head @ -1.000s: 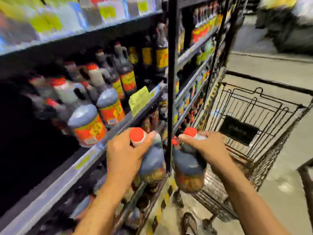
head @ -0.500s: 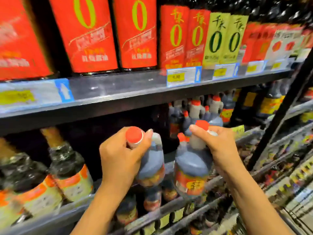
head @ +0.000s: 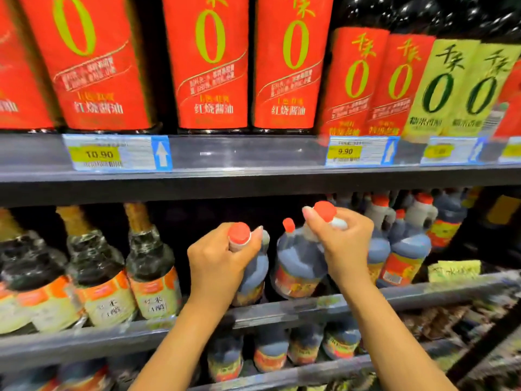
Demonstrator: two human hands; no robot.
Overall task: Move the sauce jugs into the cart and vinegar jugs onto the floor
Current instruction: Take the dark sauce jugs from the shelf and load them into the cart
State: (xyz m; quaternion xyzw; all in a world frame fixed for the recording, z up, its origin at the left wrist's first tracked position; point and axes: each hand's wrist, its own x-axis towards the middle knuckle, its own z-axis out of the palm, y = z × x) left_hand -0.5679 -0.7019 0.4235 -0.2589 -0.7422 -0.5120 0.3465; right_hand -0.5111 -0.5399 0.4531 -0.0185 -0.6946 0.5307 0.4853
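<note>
Grey supermarket shelf (head: 253, 179) holds bottles of dark liquid (head: 149, 258). The left hand (head: 220, 258) grips a red-capped jug (head: 255, 269); the right hand (head: 346, 244) grips a second jug (head: 298, 263).

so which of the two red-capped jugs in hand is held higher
The right jug in the right hand: its red cap sits higher than that of the left jug in the left hand.

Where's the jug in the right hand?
Head view, right of centre: the right hand grips the right jug at the middle shelf, beside the left jug.
</note>
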